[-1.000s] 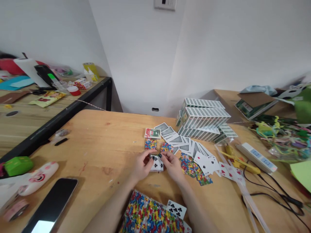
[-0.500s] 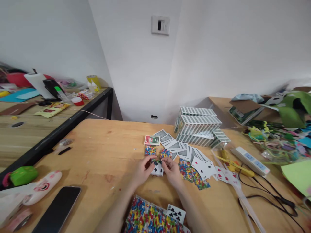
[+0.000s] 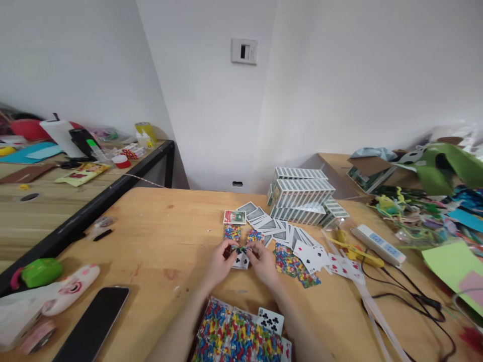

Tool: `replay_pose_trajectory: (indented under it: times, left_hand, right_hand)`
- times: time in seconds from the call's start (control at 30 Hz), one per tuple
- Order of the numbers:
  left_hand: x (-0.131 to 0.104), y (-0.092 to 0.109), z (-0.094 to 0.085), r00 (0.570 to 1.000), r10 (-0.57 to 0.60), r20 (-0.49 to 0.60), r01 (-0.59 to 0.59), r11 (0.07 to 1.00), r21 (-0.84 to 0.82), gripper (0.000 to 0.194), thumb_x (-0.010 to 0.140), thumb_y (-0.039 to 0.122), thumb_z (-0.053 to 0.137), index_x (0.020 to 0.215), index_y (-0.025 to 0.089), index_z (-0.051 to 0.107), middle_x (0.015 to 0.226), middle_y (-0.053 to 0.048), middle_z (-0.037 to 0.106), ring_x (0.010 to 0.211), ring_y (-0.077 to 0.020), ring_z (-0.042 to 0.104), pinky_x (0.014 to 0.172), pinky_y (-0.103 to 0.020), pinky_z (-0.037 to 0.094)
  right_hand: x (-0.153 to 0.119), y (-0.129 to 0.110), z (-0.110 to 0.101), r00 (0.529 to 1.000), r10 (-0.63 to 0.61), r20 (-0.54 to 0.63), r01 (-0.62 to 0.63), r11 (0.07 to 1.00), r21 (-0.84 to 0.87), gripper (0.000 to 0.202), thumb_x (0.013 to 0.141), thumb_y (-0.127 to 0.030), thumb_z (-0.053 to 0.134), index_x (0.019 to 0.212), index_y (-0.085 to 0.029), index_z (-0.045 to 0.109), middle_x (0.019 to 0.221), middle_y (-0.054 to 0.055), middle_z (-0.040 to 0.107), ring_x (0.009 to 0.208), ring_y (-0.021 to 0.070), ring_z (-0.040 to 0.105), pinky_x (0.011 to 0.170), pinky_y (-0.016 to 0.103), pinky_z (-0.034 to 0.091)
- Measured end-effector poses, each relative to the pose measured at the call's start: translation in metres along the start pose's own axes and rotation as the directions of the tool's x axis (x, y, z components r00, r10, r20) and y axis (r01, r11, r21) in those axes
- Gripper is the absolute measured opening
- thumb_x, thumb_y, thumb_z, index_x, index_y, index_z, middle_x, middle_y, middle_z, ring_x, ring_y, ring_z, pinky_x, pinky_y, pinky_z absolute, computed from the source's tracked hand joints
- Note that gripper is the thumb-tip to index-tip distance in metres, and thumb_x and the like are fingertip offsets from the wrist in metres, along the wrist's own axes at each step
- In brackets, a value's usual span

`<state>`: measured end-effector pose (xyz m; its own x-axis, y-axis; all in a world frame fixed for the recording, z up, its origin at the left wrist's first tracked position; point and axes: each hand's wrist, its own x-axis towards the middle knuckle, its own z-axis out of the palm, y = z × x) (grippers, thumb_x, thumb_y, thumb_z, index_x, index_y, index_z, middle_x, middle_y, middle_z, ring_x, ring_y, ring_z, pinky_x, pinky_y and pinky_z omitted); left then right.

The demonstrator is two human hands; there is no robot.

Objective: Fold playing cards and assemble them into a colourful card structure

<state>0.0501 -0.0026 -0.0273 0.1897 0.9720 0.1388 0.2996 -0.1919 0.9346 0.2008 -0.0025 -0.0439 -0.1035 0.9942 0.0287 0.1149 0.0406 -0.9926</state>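
Both hands meet over a small clubs playing card (image 3: 240, 261) at the middle of the wooden table. My left hand (image 3: 223, 259) pinches its upper left side, and my right hand (image 3: 261, 257) pinches the upper right. What lies between the fingertips is small and partly covered. Just beyond are a red and green card box (image 3: 234, 217) and small multicoloured pieces (image 3: 232, 233). Fanned grey-backed cards (image 3: 269, 225) spread to the right, beside face-up cards (image 3: 310, 256). Between my forearms lie multicoloured patterned packs (image 3: 236, 334) with a ten of clubs (image 3: 270, 320).
Striped boxes (image 3: 302, 193) are stacked at the back right. A power strip (image 3: 378, 245), black cables and clear strips lie on the right. At the left are a black phone (image 3: 92, 324), a green object (image 3: 41, 272) and a side table (image 3: 75, 193) with clutter.
The view has shifted slightly, so the table's contents appear a little further left. Both hands remain at the clubs card, with their fingers slightly shifted at its top edge.
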Motion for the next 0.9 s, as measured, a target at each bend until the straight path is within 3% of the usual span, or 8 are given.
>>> replay_pose_trajectory:
  times: [0.13, 0.3, 0.57, 0.77, 0.9]
  left_hand:
    - [0.000, -0.003, -0.001, 1.000, 0.003, -0.008, -0.003, 1.000, 0.021, 0.012, 0.075, 0.022, 0.047, 0.084, 0.015, 0.052, 0.072, 0.001, 0.056, 0.061, -0.0109, 0.050, 0.058, -0.022, 0.041]
    - [0.001, -0.007, -0.001, 0.999, 0.008, -0.031, -0.007, 1.000, 0.017, 0.013, 0.075, 0.022, 0.048, 0.084, 0.015, 0.054, 0.071, 0.000, 0.056, 0.062, -0.0115, 0.051, 0.058, -0.023, 0.041]
    - [0.002, -0.013, 0.002, 0.998, 0.006, -0.055, -0.006, 1.000, 0.005, 0.016, 0.074, 0.020, 0.049, 0.088, 0.016, 0.057, 0.082, -0.003, 0.062, 0.076, -0.0151, 0.056, 0.071, -0.028, 0.044]
    - [0.001, -0.011, 0.004, 0.999, 0.005, -0.032, -0.003, 0.998, 0.067, 0.016, 0.074, 0.021, 0.051, 0.087, 0.017, 0.058, 0.083, -0.004, 0.063, 0.078, -0.0168, 0.057, 0.070, -0.029, 0.044]
    - [0.001, -0.011, 0.007, 0.999, 0.016, -0.039, -0.013, 0.996, 0.089, 0.015, 0.073, 0.022, 0.052, 0.084, 0.016, 0.059, 0.079, -0.004, 0.063, 0.072, -0.0154, 0.056, 0.066, -0.027, 0.044]
  right_hand:
    - [0.000, -0.002, 0.000, 1.000, -0.007, -0.020, 0.005, 0.998, -0.060, 0.011, 0.073, -0.030, 0.049, 0.078, -0.021, 0.051, 0.062, -0.002, 0.053, 0.057, 0.0151, 0.051, 0.053, 0.025, 0.038]
    - [0.004, -0.002, 0.001, 1.000, 0.001, -0.007, -0.001, 0.999, -0.036, 0.012, 0.071, -0.032, 0.051, 0.075, -0.021, 0.051, 0.060, -0.003, 0.050, 0.055, 0.0142, 0.049, 0.052, 0.024, 0.037]
    - [0.012, 0.002, -0.005, 0.993, 0.050, 0.105, -0.050, 0.999, -0.004, 0.016, 0.071, -0.035, 0.055, 0.074, -0.020, 0.051, 0.059, -0.004, 0.052, 0.054, 0.0124, 0.049, 0.052, 0.023, 0.037]
    - [0.016, -0.001, -0.017, 0.972, 0.044, 0.233, -0.044, 0.999, -0.005, 0.019, 0.069, -0.036, 0.058, 0.072, -0.017, 0.058, 0.065, -0.001, 0.059, 0.059, 0.0134, 0.053, 0.056, 0.025, 0.039]
    - [0.013, -0.004, -0.022, 0.970, 0.050, 0.238, -0.043, 0.999, -0.031, 0.018, 0.069, -0.034, 0.058, 0.074, -0.016, 0.060, 0.059, -0.001, 0.059, 0.053, 0.0123, 0.051, 0.053, 0.024, 0.038]
